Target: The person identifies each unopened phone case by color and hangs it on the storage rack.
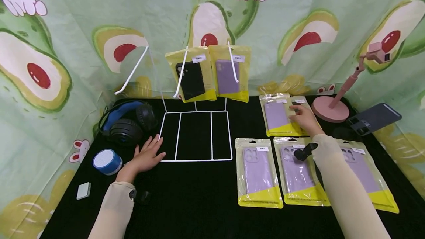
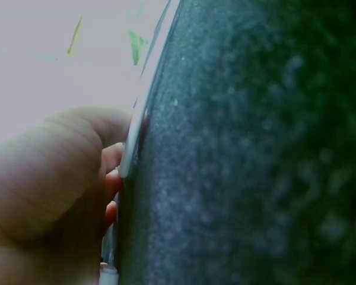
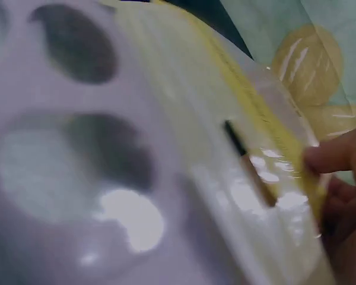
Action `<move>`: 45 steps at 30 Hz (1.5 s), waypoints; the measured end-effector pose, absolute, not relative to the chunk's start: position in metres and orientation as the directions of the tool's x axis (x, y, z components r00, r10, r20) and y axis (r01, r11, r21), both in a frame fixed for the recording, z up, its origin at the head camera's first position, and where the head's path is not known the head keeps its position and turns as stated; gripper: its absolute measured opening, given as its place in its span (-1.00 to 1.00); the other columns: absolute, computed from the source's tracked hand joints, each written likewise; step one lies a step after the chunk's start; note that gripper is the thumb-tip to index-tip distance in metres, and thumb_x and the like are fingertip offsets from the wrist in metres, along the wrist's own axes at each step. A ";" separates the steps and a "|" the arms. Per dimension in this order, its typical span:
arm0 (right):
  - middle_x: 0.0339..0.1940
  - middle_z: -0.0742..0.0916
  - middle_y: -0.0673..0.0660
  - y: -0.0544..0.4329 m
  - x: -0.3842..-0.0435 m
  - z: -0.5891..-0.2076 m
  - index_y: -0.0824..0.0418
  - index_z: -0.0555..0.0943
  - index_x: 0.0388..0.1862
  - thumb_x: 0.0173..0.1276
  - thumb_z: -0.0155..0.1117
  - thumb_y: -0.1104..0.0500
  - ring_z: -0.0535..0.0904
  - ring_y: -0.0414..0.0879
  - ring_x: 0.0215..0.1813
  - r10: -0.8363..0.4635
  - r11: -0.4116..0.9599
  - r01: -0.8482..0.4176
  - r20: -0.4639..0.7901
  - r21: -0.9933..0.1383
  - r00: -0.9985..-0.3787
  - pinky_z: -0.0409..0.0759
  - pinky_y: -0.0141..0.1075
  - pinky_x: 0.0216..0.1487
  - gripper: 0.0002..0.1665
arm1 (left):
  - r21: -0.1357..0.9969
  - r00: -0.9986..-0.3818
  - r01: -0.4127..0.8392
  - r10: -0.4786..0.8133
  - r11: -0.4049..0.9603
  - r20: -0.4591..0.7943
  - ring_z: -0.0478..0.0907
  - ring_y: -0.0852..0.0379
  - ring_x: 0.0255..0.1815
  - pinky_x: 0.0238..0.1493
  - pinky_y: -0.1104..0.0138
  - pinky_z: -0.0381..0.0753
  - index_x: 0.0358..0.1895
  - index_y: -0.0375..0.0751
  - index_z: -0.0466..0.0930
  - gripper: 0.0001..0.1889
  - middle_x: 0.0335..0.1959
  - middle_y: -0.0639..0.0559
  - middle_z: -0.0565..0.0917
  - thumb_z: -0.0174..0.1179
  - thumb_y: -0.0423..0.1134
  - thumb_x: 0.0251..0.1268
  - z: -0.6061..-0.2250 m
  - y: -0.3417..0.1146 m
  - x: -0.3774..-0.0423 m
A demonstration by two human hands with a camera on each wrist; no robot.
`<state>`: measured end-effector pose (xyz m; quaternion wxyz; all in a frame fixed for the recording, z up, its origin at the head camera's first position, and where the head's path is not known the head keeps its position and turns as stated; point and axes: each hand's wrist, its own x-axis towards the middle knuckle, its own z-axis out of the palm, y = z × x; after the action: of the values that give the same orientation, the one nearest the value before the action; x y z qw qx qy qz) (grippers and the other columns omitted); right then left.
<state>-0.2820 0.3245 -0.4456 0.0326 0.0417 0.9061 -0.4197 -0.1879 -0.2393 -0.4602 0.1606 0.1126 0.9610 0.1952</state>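
While small white labels (image 1: 262,149) sit near the tops of the bags, their writing is too tiny to read. At the back right of the black tabletop (image 1: 186,194), the right grip (image 1: 305,120) pinches the edge of a yellow bag (image 1: 298,130). That bag lies next to one with a purple case (image 1: 276,115). The left grip (image 1: 147,154) is spread out, touching the white wire rack (image 1: 211,135).

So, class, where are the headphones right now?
In the head view, the headphones lie on the left of the black tabletop, just beyond the blue cylinder and left of the white rack base.
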 end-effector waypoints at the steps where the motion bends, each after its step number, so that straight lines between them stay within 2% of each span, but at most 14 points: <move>1: -0.02 0.46 0.37 0.324 -0.281 -0.446 0.38 0.37 0.28 0.39 0.07 0.27 0.32 0.14 -0.05 0.067 0.642 0.095 -0.068 -0.761 -0.995 0.31 -0.21 -0.12 -0.51 | 0.406 -0.923 0.150 0.275 0.901 -0.270 -0.35 -0.30 0.49 0.23 -0.37 -0.47 0.50 -0.26 -0.09 -0.31 0.52 -0.24 -0.20 -0.12 0.01 0.46 -0.459 -0.239 -0.188; 5: 0.07 0.54 0.40 0.321 -0.276 -0.445 0.40 0.48 0.17 0.45 -0.06 0.28 0.35 0.08 -0.04 0.121 0.614 0.084 -0.012 -0.785 -0.993 0.30 -0.30 -0.15 -0.61 | 0.401 -0.923 0.138 0.264 0.906 -0.280 -0.36 -0.29 0.49 0.24 -0.36 -0.48 0.50 -0.26 -0.09 -0.30 0.53 -0.23 -0.21 -0.13 0.02 0.45 -0.460 -0.239 -0.189; 8: 0.10 0.56 0.38 0.320 -0.270 -0.444 0.39 0.52 0.13 0.45 -0.10 0.28 0.39 -0.04 -0.23 0.146 0.589 0.068 0.023 -0.805 -0.989 0.32 -0.39 -0.33 -0.62 | 0.402 -0.923 0.143 0.269 0.904 -0.274 -0.34 -0.29 0.49 0.24 -0.36 -0.47 0.50 -0.26 -0.08 -0.30 0.52 -0.24 -0.20 -0.12 0.02 0.45 -0.460 -0.238 -0.188; 11: 0.03 0.58 0.31 0.317 -0.264 -0.442 0.41 0.56 0.08 0.43 -0.07 0.32 0.34 -0.21 -0.33 0.172 0.566 -0.010 0.130 -0.824 -0.977 0.31 -0.49 -0.43 -0.64 | 0.406 -0.923 0.159 0.282 0.900 -0.263 -0.33 -0.31 0.49 0.23 -0.37 -0.46 0.49 -0.28 -0.07 -0.30 0.52 -0.26 -0.19 -0.11 0.01 0.45 -0.460 -0.237 -0.187; 15: -0.15 0.58 0.06 0.310 -0.257 -0.431 0.46 0.60 -0.01 0.42 0.00 0.36 0.36 -0.33 -0.22 0.195 0.515 -0.172 0.310 -0.840 -0.930 0.34 -0.58 -0.29 -0.70 | 0.416 -0.923 0.162 0.287 0.895 -0.257 -0.33 -0.31 0.48 0.23 -0.38 -0.47 0.49 -0.28 -0.07 -0.30 0.52 -0.26 -0.19 -0.12 0.01 0.45 -0.462 -0.237 -0.187; 18: -0.23 0.55 -0.15 0.303 -0.251 -0.418 0.48 0.59 -0.02 0.41 0.04 0.36 0.40 -0.34 -0.14 0.208 0.425 -0.263 0.376 -0.866 -0.903 0.37 -0.59 -0.18 -0.72 | 0.416 -0.924 0.155 0.280 0.896 -0.260 -0.34 -0.30 0.49 0.24 -0.36 -0.48 0.49 -0.28 -0.08 -0.29 0.52 -0.24 -0.20 -0.12 0.02 0.45 -0.462 -0.238 -0.186; 20: -0.24 0.55 -0.20 0.298 -0.246 -0.407 0.49 0.59 -0.03 0.40 0.05 0.39 0.41 -0.33 -0.12 0.224 0.350 -0.314 0.405 -0.882 -0.886 0.38 -0.58 -0.15 -0.74 | 0.420 -0.924 0.155 0.281 0.894 -0.258 -0.35 -0.30 0.49 0.23 -0.37 -0.48 0.49 -0.29 -0.08 -0.29 0.52 -0.25 -0.20 -0.12 0.04 0.45 -0.462 -0.238 -0.186; 25: -0.22 0.61 -0.05 0.281 -0.227 -0.378 0.48 0.64 -0.12 0.33 0.08 0.49 0.48 -0.22 -0.14 0.258 0.156 -0.464 0.489 -0.872 -0.833 0.47 -0.56 -0.11 -0.77 | 0.422 -0.921 0.150 0.282 0.894 -0.270 -0.36 -0.29 0.49 0.25 -0.35 -0.50 0.50 -0.27 -0.09 -0.28 0.53 -0.23 -0.21 -0.14 0.06 0.45 -0.462 -0.239 -0.187; 30: -0.21 0.61 0.11 0.261 -0.200 -0.349 0.55 0.63 -0.16 0.29 0.16 0.46 0.47 -0.06 -0.10 0.257 -0.004 -0.584 0.563 -0.812 -0.785 0.53 -0.51 -0.07 -0.81 | 0.412 -0.919 0.135 0.269 0.901 -0.288 -0.38 -0.29 0.49 0.25 -0.34 -0.51 0.50 -0.25 -0.11 -0.27 0.53 -0.22 -0.24 -0.15 0.08 0.45 -0.463 -0.239 -0.187; 39: -0.26 0.63 0.18 0.227 -0.151 -0.319 0.69 0.57 -0.26 0.21 0.03 0.64 0.49 -0.03 -0.21 0.215 -0.150 -0.732 0.701 -0.664 -0.680 0.56 -0.45 -0.22 -0.82 | 0.403 -0.919 0.150 0.277 0.903 -0.280 -0.35 -0.30 0.49 0.23 -0.37 -0.47 0.50 -0.27 -0.10 -0.31 0.52 -0.25 -0.21 -0.13 0.00 0.46 -0.461 -0.238 -0.187; 42: -0.25 0.63 0.20 0.218 -0.138 -0.316 0.69 0.58 -0.30 0.20 0.03 0.64 0.49 -0.01 -0.22 0.170 -0.187 -0.759 0.740 -0.623 -0.650 0.58 -0.44 -0.22 -0.83 | 0.398 -0.919 0.151 0.276 0.905 -0.280 -0.35 -0.30 0.49 0.23 -0.37 -0.46 0.50 -0.27 -0.10 -0.31 0.52 -0.24 -0.21 -0.13 0.00 0.47 -0.461 -0.238 -0.188; 45: -0.24 0.63 0.22 0.210 -0.130 -0.316 0.66 0.60 -0.31 0.22 0.07 0.61 0.50 -0.01 -0.23 0.108 -0.213 -0.757 0.755 -0.618 -0.647 0.60 -0.44 -0.22 -0.85 | 0.392 -0.921 0.148 0.271 0.908 -0.281 -0.35 -0.30 0.49 0.24 -0.37 -0.47 0.50 -0.26 -0.10 -0.31 0.52 -0.24 -0.22 -0.14 -0.01 0.47 -0.459 -0.239 -0.188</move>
<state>-0.1299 0.2098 -0.3163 -0.2997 -0.2947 0.5508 -0.7210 -0.1878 -0.2386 -0.4594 0.1671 0.1087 0.9624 0.1848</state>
